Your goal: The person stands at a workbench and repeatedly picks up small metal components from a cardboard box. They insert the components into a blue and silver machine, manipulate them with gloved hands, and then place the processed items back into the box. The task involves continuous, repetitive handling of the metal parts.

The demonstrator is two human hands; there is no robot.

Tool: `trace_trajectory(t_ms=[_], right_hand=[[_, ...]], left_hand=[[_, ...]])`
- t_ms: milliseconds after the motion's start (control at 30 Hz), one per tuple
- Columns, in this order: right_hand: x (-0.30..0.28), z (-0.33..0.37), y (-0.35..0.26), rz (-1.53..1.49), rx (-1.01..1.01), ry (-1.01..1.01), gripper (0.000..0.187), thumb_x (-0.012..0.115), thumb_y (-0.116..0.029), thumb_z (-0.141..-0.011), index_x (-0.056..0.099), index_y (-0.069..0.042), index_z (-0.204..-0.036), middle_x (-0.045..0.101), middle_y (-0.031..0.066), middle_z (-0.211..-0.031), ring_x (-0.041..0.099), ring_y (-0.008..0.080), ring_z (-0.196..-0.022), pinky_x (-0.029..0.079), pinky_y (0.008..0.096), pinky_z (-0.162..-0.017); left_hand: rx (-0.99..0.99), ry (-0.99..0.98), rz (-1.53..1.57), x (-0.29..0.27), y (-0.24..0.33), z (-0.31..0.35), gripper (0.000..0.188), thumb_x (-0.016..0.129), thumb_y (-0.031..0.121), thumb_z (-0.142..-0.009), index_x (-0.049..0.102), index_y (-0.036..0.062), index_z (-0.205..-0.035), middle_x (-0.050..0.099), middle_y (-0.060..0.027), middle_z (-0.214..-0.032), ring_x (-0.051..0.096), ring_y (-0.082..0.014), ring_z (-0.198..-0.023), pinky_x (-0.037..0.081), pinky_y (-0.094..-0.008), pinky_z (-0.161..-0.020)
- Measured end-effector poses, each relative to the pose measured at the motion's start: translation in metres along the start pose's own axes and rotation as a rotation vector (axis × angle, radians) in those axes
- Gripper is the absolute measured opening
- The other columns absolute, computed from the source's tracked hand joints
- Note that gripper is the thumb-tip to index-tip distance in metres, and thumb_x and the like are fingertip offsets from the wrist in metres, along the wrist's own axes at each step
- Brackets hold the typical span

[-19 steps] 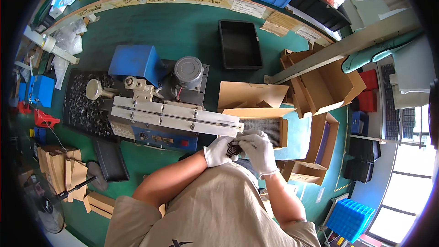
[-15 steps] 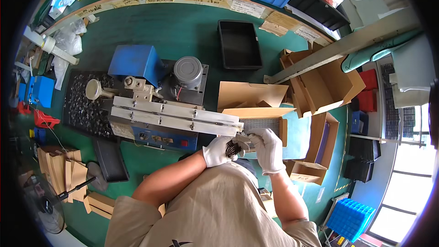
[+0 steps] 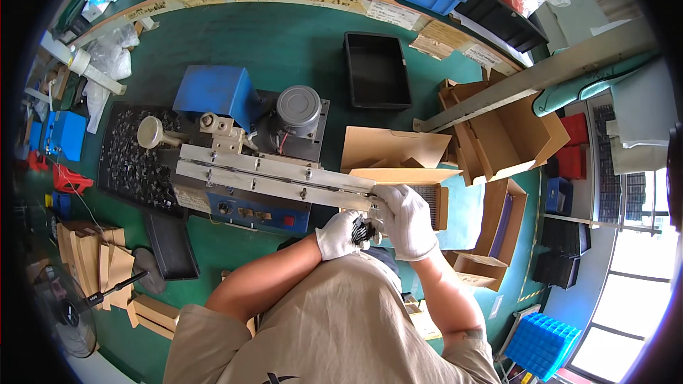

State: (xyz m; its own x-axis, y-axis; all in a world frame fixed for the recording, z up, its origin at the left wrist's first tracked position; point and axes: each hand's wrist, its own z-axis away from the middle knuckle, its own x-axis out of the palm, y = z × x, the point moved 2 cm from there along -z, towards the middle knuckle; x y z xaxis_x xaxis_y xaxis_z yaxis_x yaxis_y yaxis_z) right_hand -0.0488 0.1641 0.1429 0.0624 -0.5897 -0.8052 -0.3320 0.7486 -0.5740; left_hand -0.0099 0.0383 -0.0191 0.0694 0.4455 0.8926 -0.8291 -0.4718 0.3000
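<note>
My left hand (image 3: 337, 235), in a white glove, is closed around a bunch of small dark pieces (image 3: 361, 232), too fine to name. Just right of it, my gloved right hand (image 3: 407, 224) has its fingers drawn together at the right end of a long metal rail (image 3: 274, 180). Whatever those fingertips hold is hidden. The rail runs along a bench machine with a blue control panel (image 3: 250, 215), a blue cover (image 3: 212, 97) and a round grey motor (image 3: 298, 107). Behind my right hand stands an open cardboard box (image 3: 442, 206) with rows of thin grey pieces inside.
A dark tray strewn with small parts (image 3: 131, 156) lies left of the machine. An empty black tray (image 3: 378, 71) sits beyond it. More cardboard boxes (image 3: 509, 135) are at the right, near a slanting metal post (image 3: 541, 75). A fan (image 3: 67, 313) stands at lower left.
My right hand has shifted slightly up and left, onto the end of the rail. The left hand keeps its hold on the dark pieces beneath it. The whole view has shifted slightly.
</note>
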Motion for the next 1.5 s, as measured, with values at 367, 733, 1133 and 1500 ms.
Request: trace_trajectory(t_ms=[367,733,1133,1500], right_hand=[[0.034,0.035,0.009,0.034,0.131,-0.135,0.025,0.080,-0.019,-0.073,0.073,-0.005,-0.092,0.068,0.0159,-0.100,0.060,0.0368,-0.102,0.048,0.0453,-0.090],[0.007,0.032,0.027,-0.044,0.097,0.127,0.015,0.065,0.000,-0.085,0.065,-0.005,-0.099,0.066,0.0132,-0.096,0.062,0.0348,-0.089,0.049,0.0424,-0.081],[0.016,0.007,0.004,0.084,-0.084,0.209,0.027,0.072,-0.005,-0.077,0.065,-0.006,-0.103,0.065,0.0108,-0.098,0.061,0.0328,-0.095,0.046,0.0429,-0.085],[0.030,0.047,0.014,-0.002,0.180,0.055,0.022,0.080,-0.014,-0.073,0.074,-0.006,-0.093,0.067,0.0160,-0.110,0.062,0.0344,-0.102,0.050,0.0432,-0.089]], left_hand=[[-0.105,0.115,0.089,0.001,-0.003,0.001,0.049,0.040,0.054,-0.105,0.059,0.0112,-0.120,0.065,-0.0059,-0.103,0.064,-0.0186,-0.091,0.055,-0.0317,-0.076],[-0.128,0.121,0.125,0.023,0.014,-0.001,0.041,0.042,0.042,-0.106,0.064,0.0074,-0.112,0.071,-0.0082,-0.092,0.065,-0.0168,-0.070,0.053,-0.0263,-0.058],[0.042,0.111,-0.024,0.011,0.003,-0.002,0.033,0.043,0.036,-0.107,0.060,0.0090,-0.117,0.068,-0.0046,-0.093,0.066,-0.0146,-0.074,0.054,-0.0262,-0.060],[-0.047,0.093,0.007,0.011,0.008,0.007,0.040,0.043,0.045,-0.107,0.061,0.0117,-0.119,0.067,-0.0007,-0.102,0.062,-0.0110,-0.084,0.049,-0.0257,-0.064]])
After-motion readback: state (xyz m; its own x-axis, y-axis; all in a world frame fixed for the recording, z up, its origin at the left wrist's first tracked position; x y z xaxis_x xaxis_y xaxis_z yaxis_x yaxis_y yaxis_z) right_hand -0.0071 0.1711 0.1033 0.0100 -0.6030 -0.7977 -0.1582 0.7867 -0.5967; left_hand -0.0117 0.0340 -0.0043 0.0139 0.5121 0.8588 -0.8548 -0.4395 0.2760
